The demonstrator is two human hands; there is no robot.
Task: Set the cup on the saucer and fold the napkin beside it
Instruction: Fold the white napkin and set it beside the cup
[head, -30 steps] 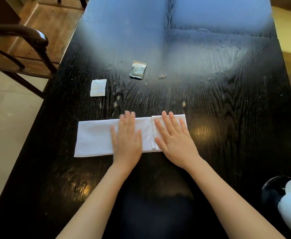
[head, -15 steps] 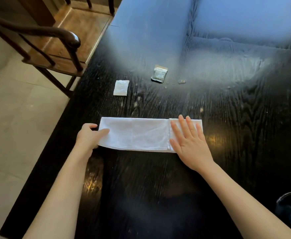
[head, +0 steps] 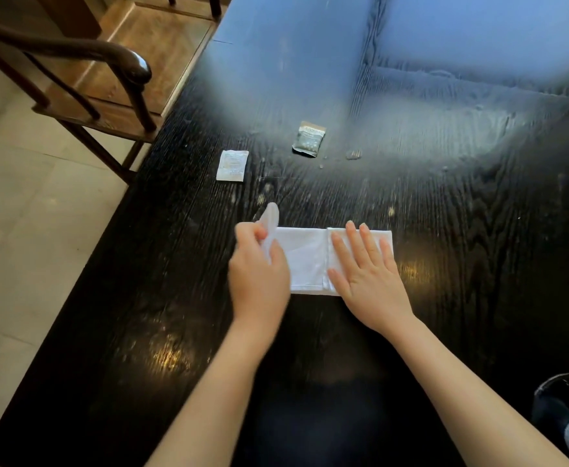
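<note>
left hand [head: 259, 264] pinched the raised left end of the napkin [head: 305, 261], apparently to fold it over; right hand [head: 367, 274] lay flat, fingers straight, pinning the folded right end.

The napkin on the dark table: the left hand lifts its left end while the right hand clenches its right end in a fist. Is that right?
Not quite. The right hand is no fist: it lies flat on the napkin, fingers straight, pressing its right part down. The rest holds: the left hand pinches and lifts the left end, on the dark table. The head view shows it.
</note>
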